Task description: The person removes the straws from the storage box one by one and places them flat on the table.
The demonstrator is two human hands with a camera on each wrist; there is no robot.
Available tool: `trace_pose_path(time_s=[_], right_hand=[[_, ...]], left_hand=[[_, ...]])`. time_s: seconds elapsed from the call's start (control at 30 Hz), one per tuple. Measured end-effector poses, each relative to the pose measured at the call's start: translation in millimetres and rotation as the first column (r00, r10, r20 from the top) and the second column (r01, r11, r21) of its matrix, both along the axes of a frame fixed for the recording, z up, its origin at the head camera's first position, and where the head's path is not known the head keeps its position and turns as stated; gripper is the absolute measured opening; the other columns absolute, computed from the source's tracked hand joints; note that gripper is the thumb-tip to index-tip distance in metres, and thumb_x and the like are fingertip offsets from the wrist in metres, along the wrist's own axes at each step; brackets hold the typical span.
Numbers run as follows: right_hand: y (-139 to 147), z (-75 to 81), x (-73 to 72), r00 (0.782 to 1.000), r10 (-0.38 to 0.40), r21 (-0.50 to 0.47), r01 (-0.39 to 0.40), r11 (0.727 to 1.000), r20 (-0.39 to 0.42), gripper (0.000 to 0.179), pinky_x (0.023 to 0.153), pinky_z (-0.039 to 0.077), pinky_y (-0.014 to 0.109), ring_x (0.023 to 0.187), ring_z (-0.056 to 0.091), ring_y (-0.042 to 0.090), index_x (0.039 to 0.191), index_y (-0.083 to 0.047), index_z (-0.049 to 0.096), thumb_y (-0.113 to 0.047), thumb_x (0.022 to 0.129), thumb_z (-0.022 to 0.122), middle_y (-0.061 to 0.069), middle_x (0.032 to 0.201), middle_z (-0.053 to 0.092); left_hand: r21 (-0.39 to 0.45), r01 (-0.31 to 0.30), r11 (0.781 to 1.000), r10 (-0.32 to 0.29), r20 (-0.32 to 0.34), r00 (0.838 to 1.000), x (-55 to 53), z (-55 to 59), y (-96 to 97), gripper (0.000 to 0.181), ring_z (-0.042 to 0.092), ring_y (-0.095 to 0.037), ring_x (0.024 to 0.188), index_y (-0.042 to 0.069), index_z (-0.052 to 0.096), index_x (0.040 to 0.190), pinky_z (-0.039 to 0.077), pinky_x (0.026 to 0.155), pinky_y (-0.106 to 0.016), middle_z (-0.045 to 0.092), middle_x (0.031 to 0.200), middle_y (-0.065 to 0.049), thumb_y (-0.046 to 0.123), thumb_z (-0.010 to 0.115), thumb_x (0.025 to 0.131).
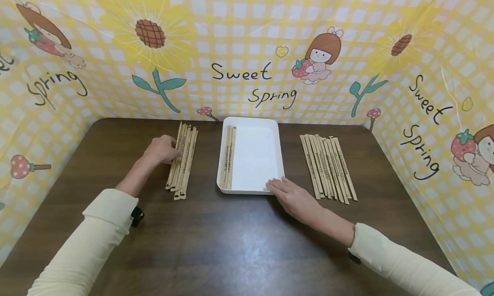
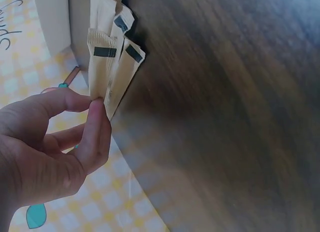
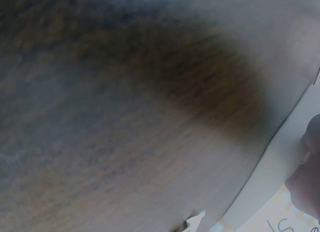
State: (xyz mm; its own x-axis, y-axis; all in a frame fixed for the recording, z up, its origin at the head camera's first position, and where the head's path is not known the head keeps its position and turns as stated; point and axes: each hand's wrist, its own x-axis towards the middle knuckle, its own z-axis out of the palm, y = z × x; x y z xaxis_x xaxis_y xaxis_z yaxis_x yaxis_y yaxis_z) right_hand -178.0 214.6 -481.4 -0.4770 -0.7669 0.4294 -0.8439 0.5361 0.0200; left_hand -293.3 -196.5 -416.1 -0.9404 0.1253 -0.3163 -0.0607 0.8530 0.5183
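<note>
My left hand (image 1: 162,149) is at the left pile of long, narrow brown paper-wrapped sticks (image 1: 188,158). In the left wrist view, the thumb and a fingertip of this hand (image 2: 65,137) pinch one paper-wrapped stick (image 2: 102,66) near its dark-marked end. A white rectangular tray (image 1: 256,158) stands in the middle, with a few wrapped sticks (image 1: 228,156) lying lengthwise along its left wall. Fingers extended, my right hand (image 1: 299,201) rests on the tray's near right corner. The right wrist view shows only a dark edge of that hand (image 3: 307,177) by the tray wall (image 3: 272,162).
A second pile of wrapped sticks (image 1: 328,167) lies spread to the right of the tray. The brown wooden table (image 1: 239,244) is bordered at the back and sides by a yellow checked cloth (image 1: 239,38) printed with flowers and figures.
</note>
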Motion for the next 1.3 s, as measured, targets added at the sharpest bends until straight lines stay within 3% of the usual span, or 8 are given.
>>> trace_pose_path(time_s=[0.33, 0.47, 0.77, 1.07, 1.2, 1.3], right_hand=[[0, 1.7, 1.3, 1.0, -0.009, 0.01, 0.009, 1.0, 0.006, 0.044, 0.105, 0.044, 0.045, 0.119, 0.061, 0.028, 0.126, 0.007, 0.063, 0.007, 0.083, 0.072, 0.019, 0.124, 0.066], [0, 0.4, 0.5, 1.0, -0.007, 0.011, 0.007, 1.0, -0.005, 0.045, 0.104, 0.045, 0.045, 0.117, 0.062, 0.028, 0.126, 0.008, 0.063, 0.008, 0.082, 0.073, 0.019, 0.123, 0.066], [0, -0.8, -0.5, 1.0, -0.005, 0.006, 0.005, 1.0, -0.007, 0.045, 0.104, 0.045, 0.046, 0.117, 0.062, 0.028, 0.125, 0.008, 0.063, 0.009, 0.081, 0.073, 0.019, 0.123, 0.066], [-1, 0.1, 0.2, 1.0, 0.0, 0.004, 0.0, 1.0, 0.004, 0.044, 0.104, 0.045, 0.046, 0.117, 0.062, 0.029, 0.125, 0.008, 0.063, 0.008, 0.082, 0.072, 0.019, 0.123, 0.066], [-1, 1.5, 1.2, 1.0, -0.002, 0.002, 0.002, 1.0, 0.001, 0.044, 0.105, 0.044, 0.046, 0.117, 0.062, 0.028, 0.125, 0.008, 0.063, 0.008, 0.082, 0.073, 0.019, 0.123, 0.066], [-1, 2.1, 1.7, 1.0, -0.006, 0.004, 0.006, 1.0, 0.0, 0.044, 0.104, 0.045, 0.045, 0.117, 0.062, 0.028, 0.125, 0.008, 0.063, 0.008, 0.082, 0.074, 0.019, 0.123, 0.066]], left_hand=[[-0.025, -0.008, 1.0, 0.009, 0.032, 0.999, -1.3, -3.4, -3.1, 0.057, 0.07, -0.034, 0.091, -0.016, 0.039, 0.142, 0.058, 0.077, -0.042, 0.047, 0.136, -0.038, 0.013, 0.056, 0.096], [-0.03, -0.001, 1.0, 0.003, 0.043, 0.999, -1.8, -6.5, -4.7, 0.057, 0.068, -0.031, 0.086, -0.017, 0.038, 0.143, 0.059, 0.072, -0.039, 0.048, 0.134, -0.038, 0.012, 0.054, 0.096], [-0.016, -0.005, 1.0, 0.005, 0.023, 1.0, 0.1, -9.3, -4.7, 0.059, 0.068, -0.026, 0.079, -0.018, 0.037, 0.142, 0.059, 0.068, -0.036, 0.048, 0.133, -0.039, 0.012, 0.054, 0.095], [-0.033, 0.021, 0.999, -0.023, -0.041, 0.999, -0.6, -4.8, -1.3, 0.054, 0.066, -0.033, 0.087, -0.015, 0.046, 0.137, 0.054, 0.077, -0.047, 0.054, 0.128, -0.036, 0.015, 0.055, 0.094], [-0.023, 0.046, 0.999, -0.047, -0.055, 0.997, -1.5, 1.5, 9.5, 0.057, 0.067, -0.029, 0.083, -0.014, 0.044, 0.14, 0.053, 0.076, -0.045, 0.063, 0.119, -0.03, 0.014, 0.054, 0.092], [-0.009, 0.059, 0.998, -0.059, -0.049, 0.997, -0.7, 5.4, 20.7, 0.056, 0.069, -0.022, 0.075, -0.012, 0.045, 0.141, 0.053, 0.072, -0.04, 0.071, 0.098, -0.02, 0.013, 0.055, 0.092]])
